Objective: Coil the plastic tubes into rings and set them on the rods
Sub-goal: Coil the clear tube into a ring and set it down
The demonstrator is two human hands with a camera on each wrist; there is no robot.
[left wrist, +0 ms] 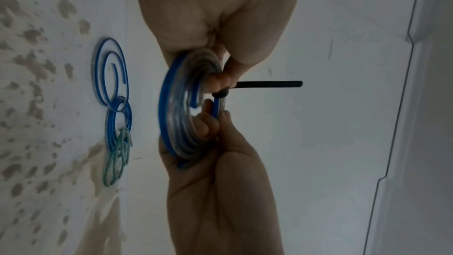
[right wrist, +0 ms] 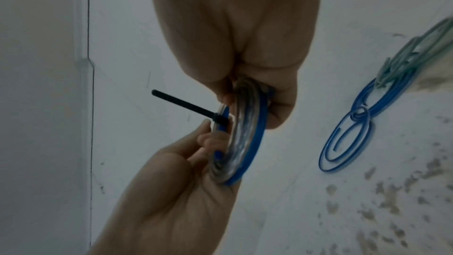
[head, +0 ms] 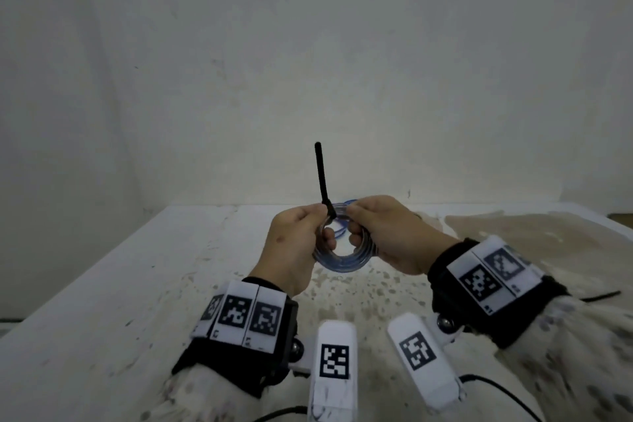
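A: Head view, centre frame — left hand and right hand both curl their fingers round the coiled tube ring above the white table.

B: And a black tie sticks straight up from the ring's top.

A: Left wrist view — the ring sits mid-frame, pinched top and bottom; loose blue tubes and a green tube lie at left.

B: Right wrist view: same grip at centre, spare tubes at the right edge.
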